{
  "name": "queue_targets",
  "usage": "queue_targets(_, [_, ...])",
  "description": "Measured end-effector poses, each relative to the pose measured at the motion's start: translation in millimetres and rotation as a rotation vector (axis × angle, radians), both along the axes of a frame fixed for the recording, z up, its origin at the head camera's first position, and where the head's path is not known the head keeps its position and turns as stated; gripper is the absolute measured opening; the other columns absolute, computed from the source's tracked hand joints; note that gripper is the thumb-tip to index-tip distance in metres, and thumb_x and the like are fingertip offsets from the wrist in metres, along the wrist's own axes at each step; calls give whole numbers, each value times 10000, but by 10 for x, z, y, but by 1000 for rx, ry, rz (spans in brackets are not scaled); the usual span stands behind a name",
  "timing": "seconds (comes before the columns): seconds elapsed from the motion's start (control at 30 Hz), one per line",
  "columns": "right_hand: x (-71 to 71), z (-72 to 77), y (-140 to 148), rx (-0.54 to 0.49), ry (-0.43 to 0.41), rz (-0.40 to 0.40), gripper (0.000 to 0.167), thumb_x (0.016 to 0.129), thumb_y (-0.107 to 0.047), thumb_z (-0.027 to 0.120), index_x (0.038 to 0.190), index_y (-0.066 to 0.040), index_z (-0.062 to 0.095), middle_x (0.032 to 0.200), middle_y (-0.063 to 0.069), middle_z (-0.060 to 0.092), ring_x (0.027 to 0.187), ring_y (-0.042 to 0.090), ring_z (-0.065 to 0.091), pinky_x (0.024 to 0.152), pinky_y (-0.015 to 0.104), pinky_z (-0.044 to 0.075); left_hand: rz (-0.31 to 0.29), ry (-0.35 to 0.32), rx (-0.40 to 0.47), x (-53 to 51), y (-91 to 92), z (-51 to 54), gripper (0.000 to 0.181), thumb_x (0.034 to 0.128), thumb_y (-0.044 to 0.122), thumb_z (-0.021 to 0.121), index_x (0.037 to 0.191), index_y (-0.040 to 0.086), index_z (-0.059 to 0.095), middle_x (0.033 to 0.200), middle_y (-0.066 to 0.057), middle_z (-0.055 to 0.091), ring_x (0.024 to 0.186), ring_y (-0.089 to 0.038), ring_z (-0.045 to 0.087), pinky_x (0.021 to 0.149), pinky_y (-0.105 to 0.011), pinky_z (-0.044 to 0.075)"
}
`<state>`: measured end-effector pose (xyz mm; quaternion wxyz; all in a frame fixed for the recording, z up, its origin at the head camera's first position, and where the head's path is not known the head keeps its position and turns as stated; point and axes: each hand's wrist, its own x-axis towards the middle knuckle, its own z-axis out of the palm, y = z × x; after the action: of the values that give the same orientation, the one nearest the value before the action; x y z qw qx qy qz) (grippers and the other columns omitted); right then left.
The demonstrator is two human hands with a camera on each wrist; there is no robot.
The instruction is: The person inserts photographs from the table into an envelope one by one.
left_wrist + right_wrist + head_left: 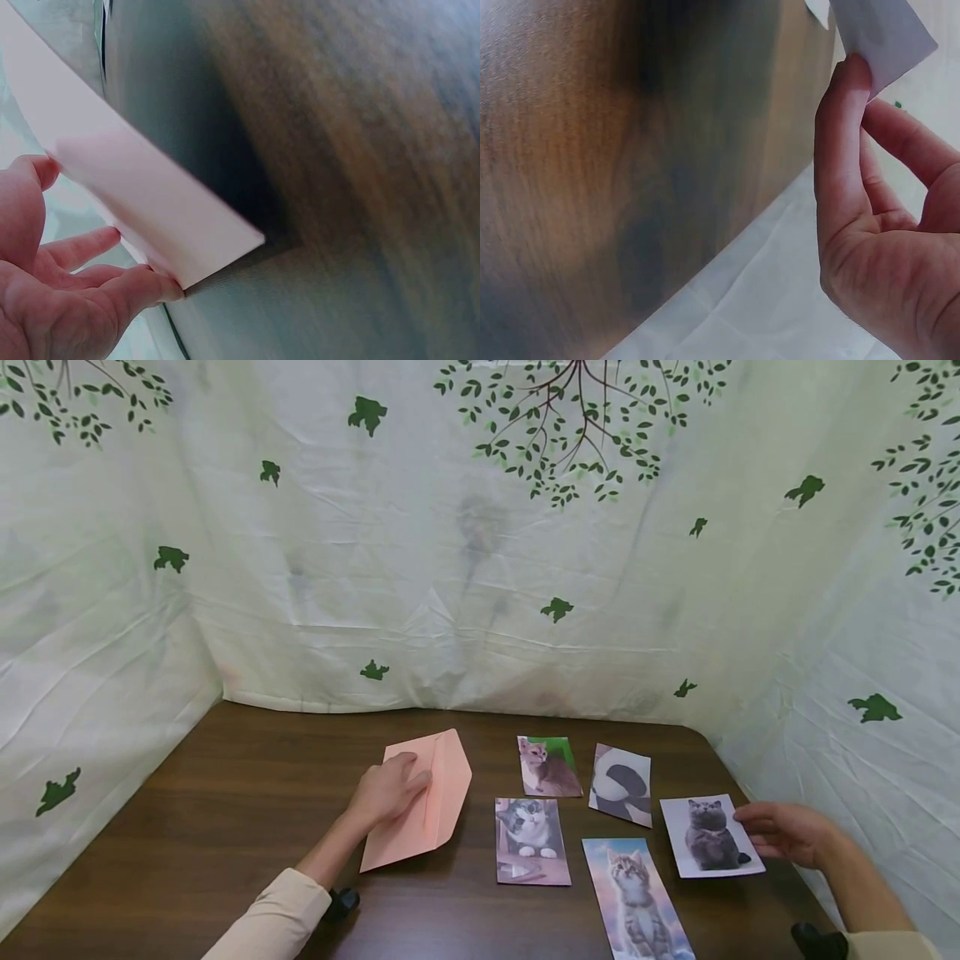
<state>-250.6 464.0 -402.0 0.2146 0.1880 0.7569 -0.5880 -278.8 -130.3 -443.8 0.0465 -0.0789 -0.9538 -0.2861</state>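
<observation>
My left hand [393, 789] holds a pink envelope [448, 793] with its pointed flap opened out to the right. In the left wrist view the envelope [142, 195] is tilted off the table, with the fingertips and thumb of the left hand [75, 285] at its edge. On the right, my right hand [787, 833] pinches the edge of a photo card of a dark grey cat [708, 835]. The right wrist view shows the card [885, 41] from its plain side, one corner between the thumb and fingers of the right hand [877, 210].
Between the hands lie several cat photos: a brown cat on green [549, 768], a curled grey-and-white one [621, 785], a kitten with white paws [532, 843] and a tall tabby picture [637, 897]. They lie on a brown wooden table [247, 810]. Leaf-printed white cloth [420, 568] surrounds it.
</observation>
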Motion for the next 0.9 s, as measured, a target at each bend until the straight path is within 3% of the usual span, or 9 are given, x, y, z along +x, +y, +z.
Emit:
queue_targets(0.27, [-65, 104, -99, 11, 37, 20, 199, 1000, -164, 565, 1042, -45, 719, 925, -18, 716, 838, 161, 708, 790, 323, 609, -3, 10, 0, 6, -5, 10, 489, 987, 306, 565, 1330, -41, 601, 1297, -222, 669, 1132, -489, 630, 964, -568, 484])
queue_targets(0.6, [-206, 134, -392, 1, 65, 45, 231, 1010, -174, 542, 1104, -22, 689, 927, -21, 702, 838, 156, 708, 788, 313, 608, -1, -1, -1, -6, -7, -3, 498, 990, 323, 560, 1339, -29, 603, 1305, -212, 670, 1140, -476, 633, 973, -562, 485])
queue_targets(0.9, [-375, 154, -660, -2, 59, 51, 434, 1025, -200, 532, 1355, 81, 512, 954, -16, 691, 856, 160, 707, 800, 311, 606, -1, 6, -5, 2, -11, -10, 491, 991, 312, 561, 1336, -35, 603, 1296, -223, 671, 1131, -481, 637, 966, -561, 491])
